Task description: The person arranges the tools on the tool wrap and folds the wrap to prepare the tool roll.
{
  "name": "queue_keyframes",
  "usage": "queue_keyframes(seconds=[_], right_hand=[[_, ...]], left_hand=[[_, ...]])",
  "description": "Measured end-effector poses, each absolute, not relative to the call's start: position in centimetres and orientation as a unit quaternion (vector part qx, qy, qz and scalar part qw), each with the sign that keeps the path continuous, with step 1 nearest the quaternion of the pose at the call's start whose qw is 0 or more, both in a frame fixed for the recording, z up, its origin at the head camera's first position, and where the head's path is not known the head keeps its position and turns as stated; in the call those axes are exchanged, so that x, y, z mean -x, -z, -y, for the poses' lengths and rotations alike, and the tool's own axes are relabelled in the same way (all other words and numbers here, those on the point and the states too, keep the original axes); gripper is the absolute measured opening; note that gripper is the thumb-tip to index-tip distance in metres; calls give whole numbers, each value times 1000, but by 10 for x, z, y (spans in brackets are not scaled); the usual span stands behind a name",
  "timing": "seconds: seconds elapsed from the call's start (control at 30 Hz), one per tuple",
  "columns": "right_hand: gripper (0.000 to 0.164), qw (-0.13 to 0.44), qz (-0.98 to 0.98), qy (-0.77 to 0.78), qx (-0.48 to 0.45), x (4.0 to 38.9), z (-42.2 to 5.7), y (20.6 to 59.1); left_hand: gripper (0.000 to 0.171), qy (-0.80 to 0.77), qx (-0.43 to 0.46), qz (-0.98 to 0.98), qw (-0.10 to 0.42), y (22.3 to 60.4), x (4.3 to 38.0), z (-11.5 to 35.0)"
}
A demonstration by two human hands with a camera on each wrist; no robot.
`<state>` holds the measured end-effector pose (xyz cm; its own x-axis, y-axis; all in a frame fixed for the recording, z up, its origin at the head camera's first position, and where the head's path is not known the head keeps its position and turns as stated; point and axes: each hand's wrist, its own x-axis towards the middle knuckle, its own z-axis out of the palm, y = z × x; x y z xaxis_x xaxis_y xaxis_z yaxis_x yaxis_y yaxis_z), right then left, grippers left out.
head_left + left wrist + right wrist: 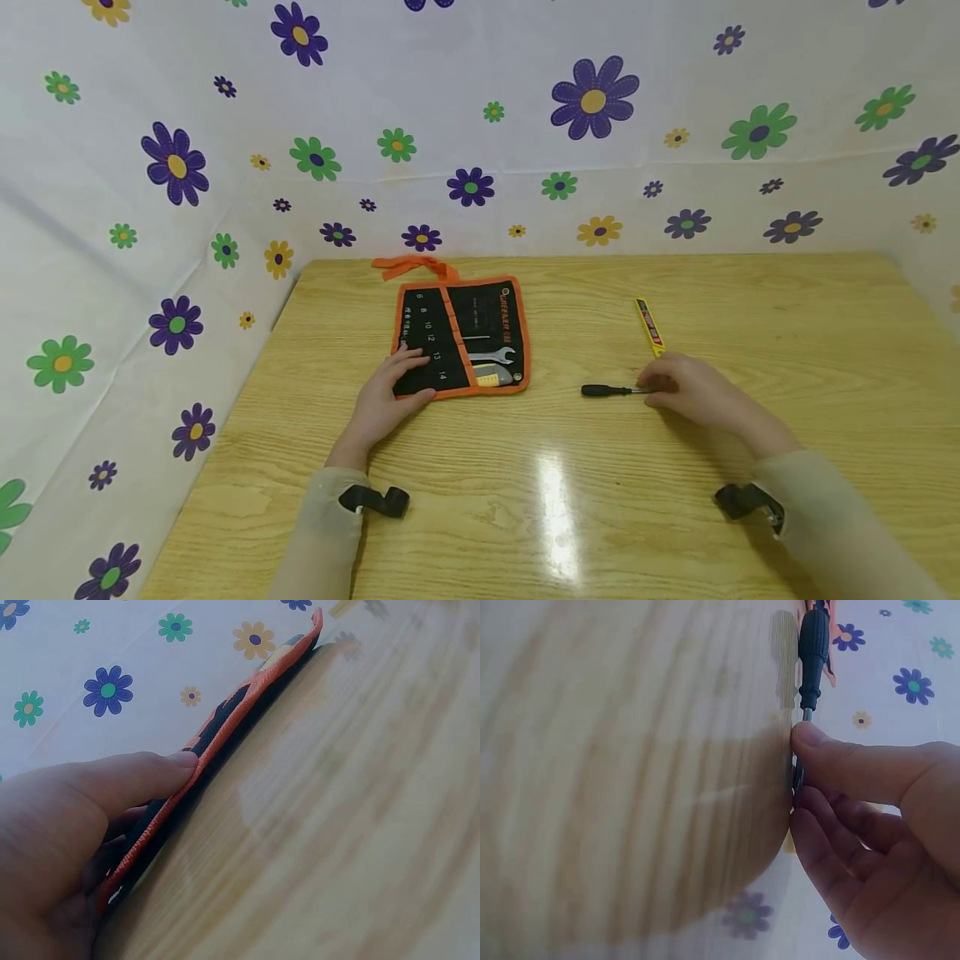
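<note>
A black tool pouch (480, 312) with orange trim and numbered pockets lies flat on the table. My left hand (386, 400) rests on its lower left part, the fingers spread over the black fabric and the thumb (161, 774) along the orange edge. From its pockets show an open-end wrench (498, 356), a yellow-and-grey tool (492, 377) and a thin metal shaft (477, 337). To the right, my right hand (693, 392) pinches the metal shaft of a black-handled screwdriver (606, 390) between thumb and fingers, low over the table. Its handle points left, toward the pouch.
A slim yellow item (649, 325) with a red and black label lies just beyond my right hand. The pouch's orange tie strap (412, 265) stretches toward the far edge of the wooden table (480, 500). A flower-patterned cloth (517, 50) stands behind and along the left side.
</note>
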<state>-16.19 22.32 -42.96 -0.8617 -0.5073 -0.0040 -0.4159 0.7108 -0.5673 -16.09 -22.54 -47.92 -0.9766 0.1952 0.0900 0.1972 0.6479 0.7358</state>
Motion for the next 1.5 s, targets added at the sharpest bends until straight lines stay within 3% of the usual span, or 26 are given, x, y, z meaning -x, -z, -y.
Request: queue_keyframes(seconds=[0.47, 1.23, 1.5], right_hand=[[6, 92, -924, 279, 244, 166, -224, 430], [5, 61, -927, 294, 226, 170, -198, 422], [4, 27, -928, 293, 230, 180, -177, 418]], left_hand=[[54, 413, 115, 904, 5, 475, 159, 224], [55, 409, 113, 906, 7, 476, 159, 225], [54, 410, 109, 906, 8, 477, 159, 224]])
